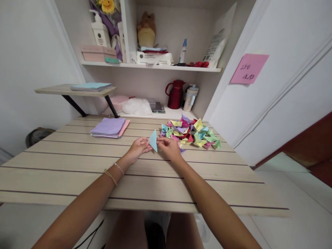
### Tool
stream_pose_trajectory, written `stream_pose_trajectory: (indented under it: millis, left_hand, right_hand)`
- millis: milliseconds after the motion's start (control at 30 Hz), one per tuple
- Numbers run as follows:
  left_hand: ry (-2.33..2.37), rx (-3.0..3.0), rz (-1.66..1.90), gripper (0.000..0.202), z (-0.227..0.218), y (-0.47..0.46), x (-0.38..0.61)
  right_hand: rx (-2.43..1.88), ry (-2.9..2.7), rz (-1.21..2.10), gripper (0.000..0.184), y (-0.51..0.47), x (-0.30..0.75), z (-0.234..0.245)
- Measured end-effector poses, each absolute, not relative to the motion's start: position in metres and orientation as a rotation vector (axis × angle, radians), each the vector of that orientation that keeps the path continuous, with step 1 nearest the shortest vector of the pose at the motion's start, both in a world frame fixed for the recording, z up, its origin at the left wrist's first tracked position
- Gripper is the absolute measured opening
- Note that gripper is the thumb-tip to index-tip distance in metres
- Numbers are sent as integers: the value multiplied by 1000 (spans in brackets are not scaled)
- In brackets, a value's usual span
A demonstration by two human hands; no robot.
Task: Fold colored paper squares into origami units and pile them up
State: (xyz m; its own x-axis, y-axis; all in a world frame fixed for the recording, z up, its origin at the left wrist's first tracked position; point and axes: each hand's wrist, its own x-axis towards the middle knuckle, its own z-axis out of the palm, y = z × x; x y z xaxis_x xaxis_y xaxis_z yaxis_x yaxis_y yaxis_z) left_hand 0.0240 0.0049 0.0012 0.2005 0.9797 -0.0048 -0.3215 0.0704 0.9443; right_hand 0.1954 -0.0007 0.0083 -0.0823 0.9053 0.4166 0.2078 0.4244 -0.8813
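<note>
A light blue sheet of paper folded into a triangle (153,140) is held just above the table, between my two hands. My left hand (139,148) pinches its left side, with fingers closed on the paper. On the other side, my right hand (169,148) grips the triangle's right edge with thumb and fingertips. Right behind my right hand lies a heap of folded paper boats (199,133) in yellow, green, pink, red, purple and blue. To the left of my hands rests a stack of square paper (109,127), purple on top with pink showing beneath.
A small raised shelf (52,90) at the left carries a stack of blue paper (90,86). Behind the slatted table (166,180) stand a red thermos jug (176,95) and a pale cup (191,98). A pink note (249,68) is stuck on the right wall.
</note>
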Motion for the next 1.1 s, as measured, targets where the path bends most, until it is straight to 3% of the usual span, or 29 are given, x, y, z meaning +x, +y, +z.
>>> stream_pose_trajectory:
  millis: [1100]
  left_hand:
    - [886,1062,1225,25,2,7,24]
  right_hand:
    - [-863,-1401,1193,30,7,194,1]
